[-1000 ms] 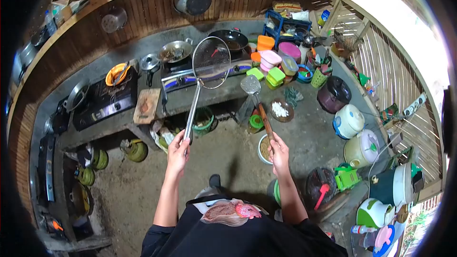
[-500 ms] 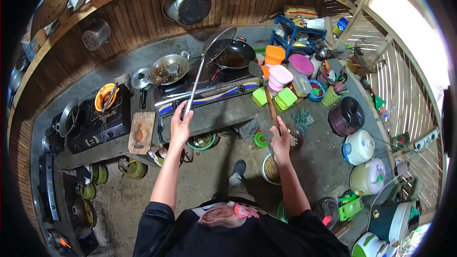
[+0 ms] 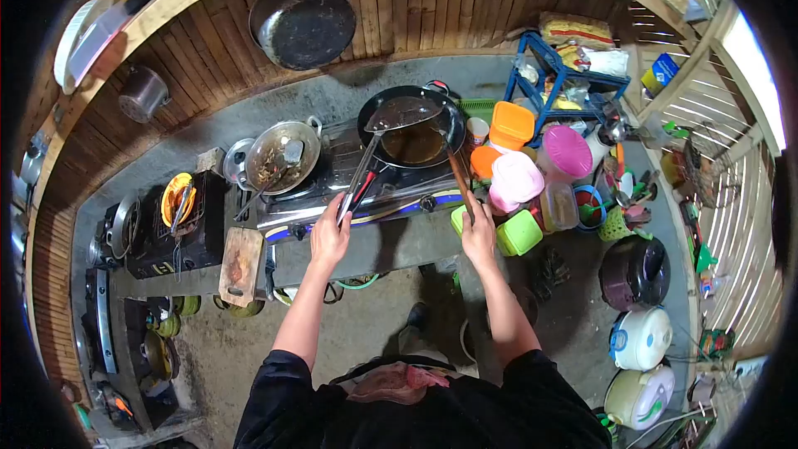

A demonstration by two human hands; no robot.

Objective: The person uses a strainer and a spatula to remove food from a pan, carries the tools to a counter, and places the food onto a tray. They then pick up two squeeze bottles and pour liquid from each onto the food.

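My left hand [image 3: 330, 237] grips the long metal handle of a round mesh skimmer [image 3: 402, 114], whose head lies over the black wok [image 3: 413, 129]. The wok sits on the two-burner gas stove [image 3: 349, 191] and holds dark oil. My right hand [image 3: 479, 233] holds a spatula [image 3: 455, 168] by its wooden handle, with the blade reaching into the right side of the wok. Both hands are above the front edge of the concrete counter [image 3: 391, 245].
A silver wok [image 3: 281, 154] with food sits on the left burner. A wooden cutting board [image 3: 241, 256] and a second black stove [image 3: 179, 229] lie to the left. Coloured plastic containers [image 3: 515, 179] crowd the right, with rice cookers [image 3: 638, 339] on the floor.
I have stepped up to the stove. Both utensils swung forward from mid-air and now reach over and into the black wok.
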